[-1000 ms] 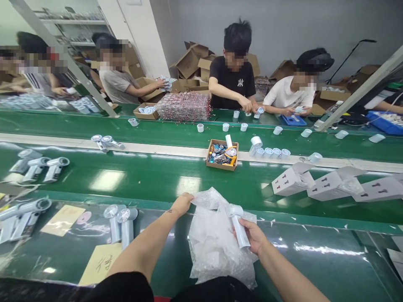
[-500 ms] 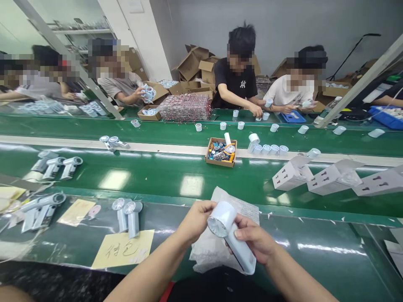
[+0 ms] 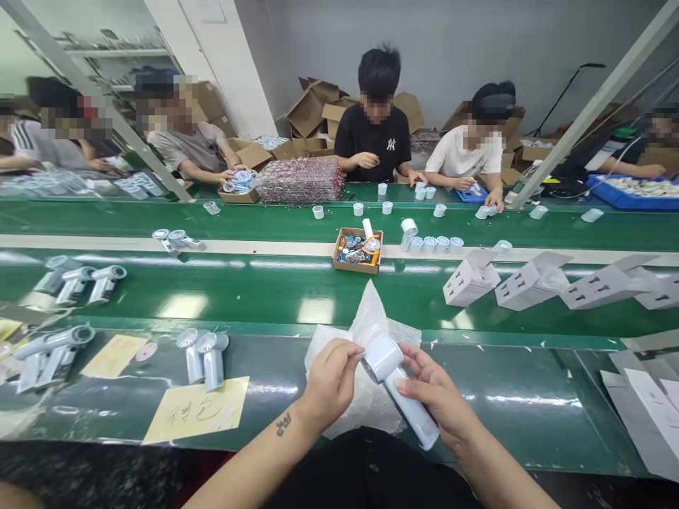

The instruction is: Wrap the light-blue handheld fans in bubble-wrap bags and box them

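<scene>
A pale blue handheld fan (image 3: pixel 416 413), with a round drum-shaped head and a straight handle, lies tilted in my right hand (image 3: pixel 438 392). My right thumb presses on the upper handle and the fingers reach behind the head. My left hand (image 3: pixel 332 378) is closed in a pinch at the front rim of the fan head; what the fingertips pinch there is too small to make out. Under and behind the fan, crumpled translucent bubble wrap (image 3: pixel 368 314) is spread on the bench, one corner standing up.
Two fans (image 3: pixel 213 364) lie left beside a handwritten yellow card (image 3: pixel 199 410). A parts box (image 3: pixel 356 267) stands across the green belt (image 3: pixel 265 283). Open white boxes (image 3: pixel 469 279) line the right side. Several co-workers, including one person in black (image 3: pixel 374 138), sit opposite.
The fan has turned, so its bladed front faces more away from me. My left hand has shifted to the rim in a pinch. More bubble wrap stands up behind the fan.
</scene>
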`<state>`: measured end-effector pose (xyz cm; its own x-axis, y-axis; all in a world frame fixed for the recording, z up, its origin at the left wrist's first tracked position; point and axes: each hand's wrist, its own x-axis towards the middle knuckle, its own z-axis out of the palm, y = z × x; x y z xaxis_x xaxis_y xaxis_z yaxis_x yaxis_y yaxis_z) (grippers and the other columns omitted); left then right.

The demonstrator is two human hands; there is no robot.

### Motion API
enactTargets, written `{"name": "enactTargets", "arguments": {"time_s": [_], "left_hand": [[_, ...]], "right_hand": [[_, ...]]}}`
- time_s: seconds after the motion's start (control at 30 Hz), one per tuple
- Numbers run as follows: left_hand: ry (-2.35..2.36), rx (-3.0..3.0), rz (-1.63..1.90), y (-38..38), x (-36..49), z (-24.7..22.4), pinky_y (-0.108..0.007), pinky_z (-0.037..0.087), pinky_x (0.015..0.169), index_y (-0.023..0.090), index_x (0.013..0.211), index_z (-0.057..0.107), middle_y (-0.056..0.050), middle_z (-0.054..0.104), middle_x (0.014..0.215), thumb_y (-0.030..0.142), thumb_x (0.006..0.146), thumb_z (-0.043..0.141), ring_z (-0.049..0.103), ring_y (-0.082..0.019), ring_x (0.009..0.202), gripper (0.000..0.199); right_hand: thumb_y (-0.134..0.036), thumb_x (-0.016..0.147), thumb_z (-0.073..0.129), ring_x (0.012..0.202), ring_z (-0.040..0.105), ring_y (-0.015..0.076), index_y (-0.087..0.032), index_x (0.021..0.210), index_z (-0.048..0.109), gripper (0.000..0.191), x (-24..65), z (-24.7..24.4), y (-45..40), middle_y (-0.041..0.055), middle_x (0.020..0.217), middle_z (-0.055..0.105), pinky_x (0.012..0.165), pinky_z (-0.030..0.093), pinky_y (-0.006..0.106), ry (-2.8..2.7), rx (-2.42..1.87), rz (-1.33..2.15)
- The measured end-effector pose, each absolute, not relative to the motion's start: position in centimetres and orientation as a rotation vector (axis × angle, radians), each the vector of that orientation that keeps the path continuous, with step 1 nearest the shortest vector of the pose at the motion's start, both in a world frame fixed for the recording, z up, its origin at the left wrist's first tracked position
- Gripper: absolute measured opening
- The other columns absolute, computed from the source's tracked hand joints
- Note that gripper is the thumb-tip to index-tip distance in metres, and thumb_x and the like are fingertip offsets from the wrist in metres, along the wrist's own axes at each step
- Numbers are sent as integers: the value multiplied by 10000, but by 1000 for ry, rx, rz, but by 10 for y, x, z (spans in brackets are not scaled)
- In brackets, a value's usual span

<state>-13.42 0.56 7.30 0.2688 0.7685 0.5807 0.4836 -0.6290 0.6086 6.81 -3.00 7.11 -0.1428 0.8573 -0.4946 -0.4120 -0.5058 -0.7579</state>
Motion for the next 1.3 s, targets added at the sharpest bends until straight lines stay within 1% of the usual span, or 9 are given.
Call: {"name": "enactTargets", "arguments": {"time_s": [0.2,0.37,0.6,0.8,0.9,1.0,1.1,1.2,1.3], "left_hand": [[981,2351,1331,-1,-113,81,-290,521,654,171,973,573,-48,615,790,30,885,465,577,-163,736,198],[737,2641,1247,-10,-111,90,-315,502,635,156,1007,572,-70,618,783,-8,842,414,545,-184,712,281],[922,2501,1140,-20,-98,63,-280,508,627,171,933,547,-57,636,767,1,851,432,574,-173,683,220],[695,2396,942,-35,-80,64,-256,499,619,189,888,536,-43,632,743,43,817,418,579,-162,658,201],[793,2249,932,-38,-70,69,-253,480,621,185,851,550,-47,629,732,79,857,409,584,-161,667,177],[782,2154,764,-35,-65,70,-271,468,655,177,852,595,-51,644,765,119,856,436,587,-167,697,169],[900,1791,538,-34,-62,68,-247,430,619,174,777,617,-11,611,704,156,817,499,542,-140,650,127],[966,1335,398,-35,-61,72,-211,375,557,162,731,618,36,529,608,193,775,571,466,-106,583,71],[802,1154,359,-37,-61,82,-199,367,556,155,747,629,44,525,617,211,756,605,452,-92,581,62]], "right_hand": [[-272,603,869,739,607,139,-276,1303,576,759,68,78,-56,32,1197,636,661,499,272,-426,-1146,1935],[-286,550,892,608,592,139,-251,1194,619,701,75,86,-67,19,1010,659,525,525,304,-269,-1201,1916],[-399,569,893,464,578,147,-231,1094,551,648,76,70,-77,-28,666,645,469,479,274,-52,-1282,1854],[-361,506,941,758,685,195,-246,1250,537,854,88,64,-82,1,895,717,667,539,285,-190,-1344,1561],[-426,517,923,664,651,184,-234,1125,602,714,85,57,-84,-19,761,695,614,509,281,-164,-1365,1640],[-492,580,878,540,563,144,-230,832,620,446,92,47,-91,-46,615,622,532,451,255,-145,-1425,1691],[-502,620,863,511,481,106,-214,673,569,415,110,46,-103,-63,544,537,489,392,217,-202,-1455,1683],[-466,651,867,539,486,93,-202,746,599,388,127,58,-116,-52,603,564,510,396,202,-206,-1399,1800],[-482,649,863,616,583,128,-245,1005,623,491,134,70,-122,-23,744,656,579,460,232,-117,-1422,1831]]}}
